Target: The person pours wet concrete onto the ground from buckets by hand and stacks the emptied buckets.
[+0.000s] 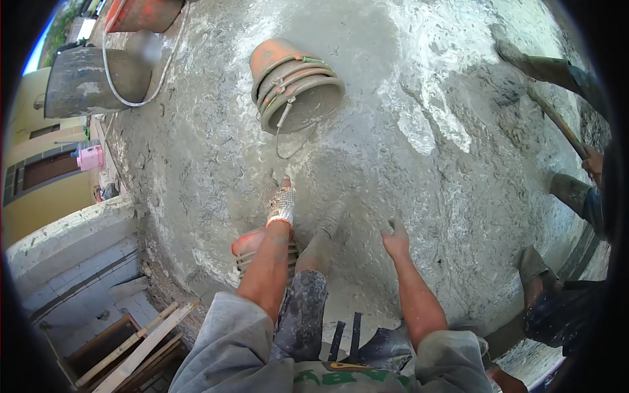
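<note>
My left hand (pixel 280 203), in a dirty white knitted glove with bare fingertips, reaches forward over wet grey cement (pixel 203 196). Its fingers are apart and nothing shows in them. Ahead of it, a stack of orange buckets (pixel 268 56) coated in cement lies tipped on its side, a wire handle (pixel 286 112) hanging from the nearest rim. Beneath my left forearm sits a second stack of reddish buckets (pixel 247 243), partly hidden by the arm. My right hand (pixel 395 239), bare and smeared with cement, hangs above the wet surface with its fingers stretched out, holding nothing.
At the right edge, people's boots (pixel 570 190) stand in the cement, and a person's hand (pixel 593 164) grips a long wooden handle (pixel 557 121). A dark drum (pixel 92 78) and a red bucket (pixel 147 14) are at upper left. Wooden planks (pixel 141 350) lie below a low wall (pixel 78 229).
</note>
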The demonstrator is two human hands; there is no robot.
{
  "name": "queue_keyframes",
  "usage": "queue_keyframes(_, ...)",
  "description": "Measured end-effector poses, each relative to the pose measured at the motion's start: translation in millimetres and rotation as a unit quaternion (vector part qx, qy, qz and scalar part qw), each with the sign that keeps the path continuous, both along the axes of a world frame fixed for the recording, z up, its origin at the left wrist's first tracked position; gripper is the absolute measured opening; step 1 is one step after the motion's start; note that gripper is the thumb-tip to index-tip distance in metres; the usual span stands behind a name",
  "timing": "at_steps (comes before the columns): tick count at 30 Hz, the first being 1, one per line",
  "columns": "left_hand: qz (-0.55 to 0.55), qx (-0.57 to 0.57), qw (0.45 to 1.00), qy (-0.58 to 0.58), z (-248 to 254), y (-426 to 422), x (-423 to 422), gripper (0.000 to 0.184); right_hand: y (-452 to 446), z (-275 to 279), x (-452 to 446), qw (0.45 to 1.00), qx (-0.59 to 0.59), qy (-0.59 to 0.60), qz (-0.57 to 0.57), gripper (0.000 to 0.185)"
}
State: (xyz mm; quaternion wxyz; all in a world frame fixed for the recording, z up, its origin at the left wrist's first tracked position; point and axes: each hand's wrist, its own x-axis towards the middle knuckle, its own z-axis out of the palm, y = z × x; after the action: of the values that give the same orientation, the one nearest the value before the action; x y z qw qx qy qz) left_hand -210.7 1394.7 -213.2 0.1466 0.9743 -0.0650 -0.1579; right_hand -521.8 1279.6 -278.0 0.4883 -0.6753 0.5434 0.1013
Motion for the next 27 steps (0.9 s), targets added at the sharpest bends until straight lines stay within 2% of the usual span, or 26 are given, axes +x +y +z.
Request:
queue_keyframes(1, 0.046, 0.001, 0.999, 0.026, -3.7, 7.7, 39.5, 0.057, -1.2, -8.3, 97.1, 0.997, 0.028, -0.074, 0.021, 0.055)
queue_keyframes(2, 0.035, 0.007, 0.998, 0.048, 1.5, 9.8, 73.4, 0.058, 16.3, -33.8, 179.1, 0.997, 0.02, -0.027, 0.076, 0.069)
queue_keyframes(3, 0.026, 0.014, 0.997, 0.071, 6.1, 10.0, 101.6, 0.06, 21.9, -33.6, 251.5, 0.99, 0.061, -0.078, 0.098, 0.079)
queue_keyframes(4, 0.026, 0.018, 0.997, 0.075, 3.1, 11.1, 123.3, 0.06, 38.7, -51.1, 307.6, 0.977, 0.019, -0.186, 0.105, 0.073)
queue_keyframes(6, -0.099, 0.027, 0.994, 0.033, -6.6, 11.5, 158.1, 0.064, 60.1, -66.5, 379.8, 0.959, 0.016, -0.209, 0.19, 0.054)
queue_keyframes(7, -0.102, 0.029, 0.993, 0.049, -16.5, 16.6, 169.8, 0.064, 67.7, -64.1, 384.6, 0.963, 0.022, -0.194, 0.187, 0.054)
queue_keyframes(9, -0.163, -0.041, 0.983, 0.069, -49.6, 1.6, 174.0, 0.069, 43.3, -39.9, 360.9, 0.978, 0.165, -0.127, -0.031, 0.039)
queue_keyframes(10, -0.181, -0.067, 0.977, 0.095, -65.6, -18.1, 162.3, 0.069, 8.7, -26.4, 335.5, 0.984, 0.139, -0.101, -0.05, 0.039)
queue_keyframes(12, -0.14, -0.15, 0.977, -0.05, -77.6, -38.1, 128.2, 0.074, -57.4, 17.5, 273.0, 0.989, 0.082, -0.08, -0.091, 0.043)
queue_keyframes(13, -0.141, -0.166, 0.975, -0.039, -76.1, -44.9, 103.3, 0.074, -88.3, 36.8, 261.1, 0.994, 0.027, -0.061, -0.083, 0.042)
queue_keyframes(14, -0.08, -0.162, 0.983, -0.027, -72.1, -55.1, 72.7, 0.075, -123.1, 46.3, 255.6, 0.996, -0.026, -0.047, -0.074, 0.041)
queue_keyframes(15, -0.021, -0.155, 0.988, -0.017, -68.3, -71.0, 49.7, 0.076, -151.2, 37.5, 246.8, 0.996, -0.06, -0.034, -0.064, 0.041)
queue_keyframes(16, -0.026, -0.165, 0.986, -0.018, -65.0, -90.3, 32.6, 0.076, -178.1, 23.0, 236.2, 0.994, -0.09, -0.023, -0.054, 0.04)
queue_keyframes(18, -0.043, -0.248, 0.957, 0.144, -55.0, -104.9, -1.7, 0.08, -218.0, 3.2, 205.5, 0.995, -0.04, -0.024, -0.083, 0.044)
queue_keyframes(20, -0.2, -0.223, 0.944, 0.135, -56.9, -133.5, -6.0, 0.084, -224.7, -30.9, 163.9, 0.996, -0.032, -0.018, -0.085, 0.045)
queue_keyframes(22, -0.267, -0.174, 0.948, 0.019, -70.5, -169.8, -9.7, 0.087, -211.8, -47.2, 124.0, 0.994, -0.01, -0.035, -0.1, 0.046)
queue_keyframes(24, -0.414, -0.018, 0.908, -0.065, -86.8, -196.0, -24.8, 0.087, -187.0, -57.4, 89.8, 0.982, -0.015, -0.095, -0.163, 0.047)
queue_keyframes(27, -0.466, -0.018, 0.88, -0.093, -105.6, -219.8, -49.7, 0.085, -157.3, -84.7, 28.1, 0.956, 0.01, -0.158, -0.249, 0.049)
